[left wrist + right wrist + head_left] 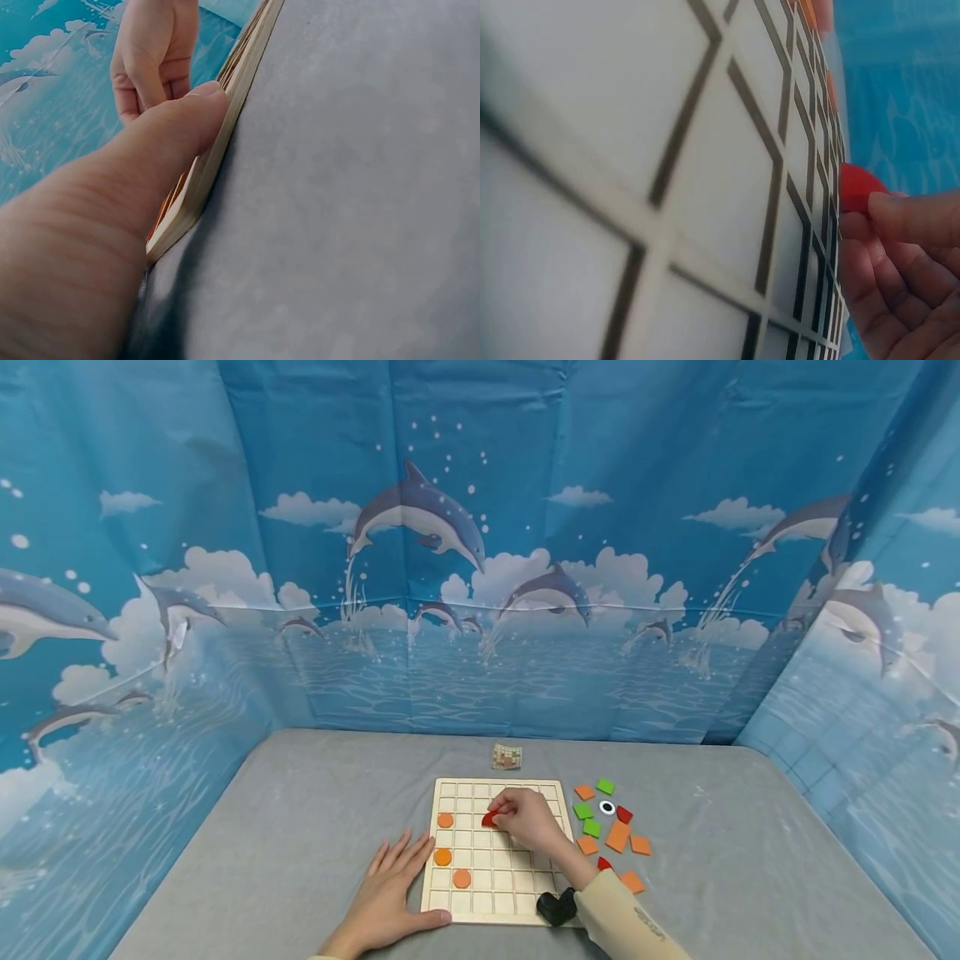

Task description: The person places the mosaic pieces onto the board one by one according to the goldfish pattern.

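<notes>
The right hand (525, 818), in the lower centre of the head view, pinches a red piece (490, 819) between thumb and fingertips. The piece is at the upper middle of a pale gridded board (483, 903); whether it touches the grid I cannot tell. The left hand (386, 889) holds nothing, its fingers spread along the board's left edge and its thumb resting at the near edge.

Three orange discs (443, 857) sit in cells toward the board's left side. The right hand and forearm cover cells on the right, and a black object (557, 907) by the sleeve (630, 918) blocks the lower right corner.

Right of the board lie loose pieces: three green squares (582, 811), several orange squares (641, 845), a larger orange rectangle (618, 837), a white ring with a dark centre (607, 807) and two red wedges (624, 815), the lower one beside the forearm. A small patterned card (506, 757) lies just beyond the board's far edge.

Everything rests on a table (712, 860) covered in grey cloth. Blue curtains (480, 677) printed with dolphins, clouds and sea fill the upper frame and both sides.
</notes>
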`<state>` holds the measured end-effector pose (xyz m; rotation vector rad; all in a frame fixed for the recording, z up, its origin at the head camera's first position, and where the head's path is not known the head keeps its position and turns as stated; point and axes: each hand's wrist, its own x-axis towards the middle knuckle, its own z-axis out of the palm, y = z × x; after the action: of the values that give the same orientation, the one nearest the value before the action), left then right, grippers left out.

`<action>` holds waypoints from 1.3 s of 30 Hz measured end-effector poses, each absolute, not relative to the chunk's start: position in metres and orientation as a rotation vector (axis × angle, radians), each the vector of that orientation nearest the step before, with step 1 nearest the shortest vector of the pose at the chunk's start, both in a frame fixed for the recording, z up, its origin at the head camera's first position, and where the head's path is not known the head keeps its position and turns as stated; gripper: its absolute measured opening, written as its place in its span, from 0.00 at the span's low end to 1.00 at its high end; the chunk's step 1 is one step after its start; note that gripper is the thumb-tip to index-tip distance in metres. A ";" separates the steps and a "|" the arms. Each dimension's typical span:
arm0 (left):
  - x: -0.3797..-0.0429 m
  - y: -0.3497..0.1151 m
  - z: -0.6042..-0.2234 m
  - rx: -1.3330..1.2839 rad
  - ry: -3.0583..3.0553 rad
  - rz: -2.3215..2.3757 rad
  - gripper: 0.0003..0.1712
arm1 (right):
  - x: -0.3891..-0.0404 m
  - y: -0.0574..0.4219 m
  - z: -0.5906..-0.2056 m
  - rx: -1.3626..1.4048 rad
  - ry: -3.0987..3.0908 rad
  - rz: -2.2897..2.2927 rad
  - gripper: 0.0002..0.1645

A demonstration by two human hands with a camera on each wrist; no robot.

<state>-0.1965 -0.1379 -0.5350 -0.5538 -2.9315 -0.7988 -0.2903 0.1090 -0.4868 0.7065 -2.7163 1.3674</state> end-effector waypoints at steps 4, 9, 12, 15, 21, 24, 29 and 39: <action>-0.197 -0.138 -0.535 -0.559 -2.931 -0.805 0.59 | -0.293 0.104 -0.488 0.735 -2.708 1.355 0.04; -0.198 -0.139 -0.536 -0.560 -2.927 -0.810 0.59 | -0.294 0.100 -0.490 0.737 -2.719 1.376 0.03; -0.197 -0.140 -0.536 -0.557 -2.931 -0.812 0.59 | -0.294 0.098 -0.490 0.721 -2.740 1.374 0.03; -0.197 -0.140 -0.535 -0.558 -2.929 -0.811 0.59 | -0.296 0.097 -0.490 0.711 -2.760 1.351 0.03; -0.197 -0.139 -0.534 -0.571 -2.915 -0.816 0.58 | -0.296 0.096 -0.489 0.684 -2.793 1.330 0.04; -0.197 -0.139 -0.534 -0.567 -2.919 -0.816 0.58 | -0.295 0.095 -0.490 0.673 -2.797 1.314 0.05; -0.197 -0.139 -0.535 -0.561 -2.926 -0.811 0.58 | -0.295 0.094 -0.491 0.687 -2.802 1.230 0.04; -0.198 -0.139 -0.537 -0.566 -2.913 -0.801 0.59 | -0.293 0.093 -0.488 0.696 -2.807 1.226 0.02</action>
<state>-0.1977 -0.1390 -0.5371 -0.5658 -2.9129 -0.8014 -0.2926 0.0928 -0.4879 0.6961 -2.8066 1.2260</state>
